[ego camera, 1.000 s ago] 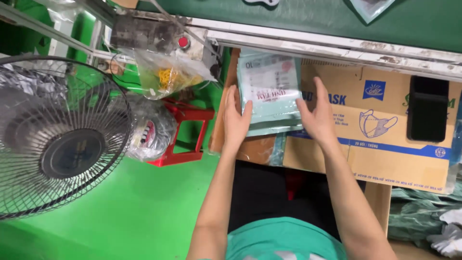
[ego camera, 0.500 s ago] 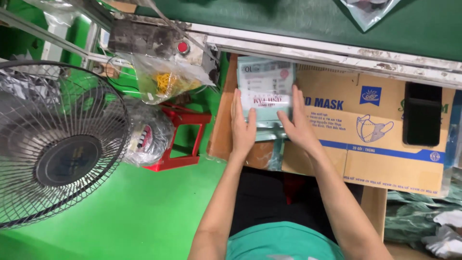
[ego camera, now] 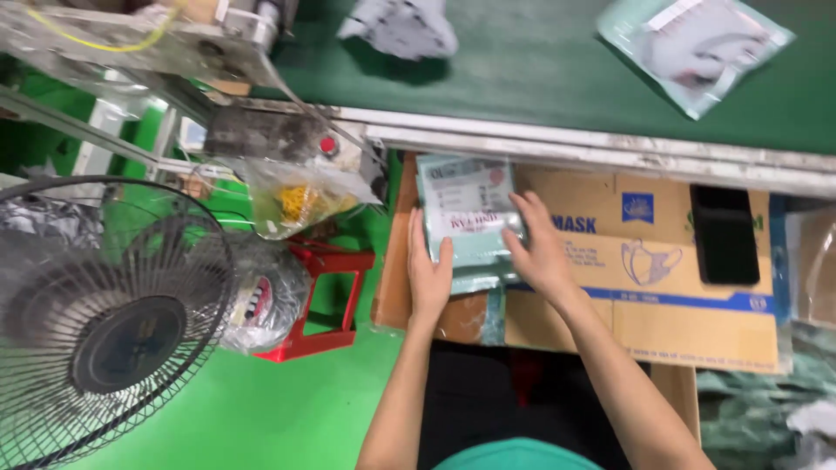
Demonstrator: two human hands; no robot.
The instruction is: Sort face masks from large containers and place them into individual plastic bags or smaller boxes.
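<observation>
Pale-green mask packet [ego camera: 466,213] upright, long axis away from body, at carton's [ego camera: 688,322] left end; left hand [ego camera: 429,277] flat along left edge, right hand [ego camera: 538,248] spread on lower right corner.

The left hand [ego camera: 428,277] and the right hand [ego camera: 540,252] are pressing on a stack of pale green packets [ego camera: 466,213]. The packets are lying on a brown cardboard box [ego camera: 662,305]. A big fan [ego camera: 104,322] is standing nearby.

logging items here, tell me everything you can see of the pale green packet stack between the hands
The packet stack is a pile of flat, pale green, glossy plastic pouches with white printed panels and a red patch. It lies flat on a cardboard box below the conveyor edge. The left hand presses its left side, the right hand its right side.
</observation>
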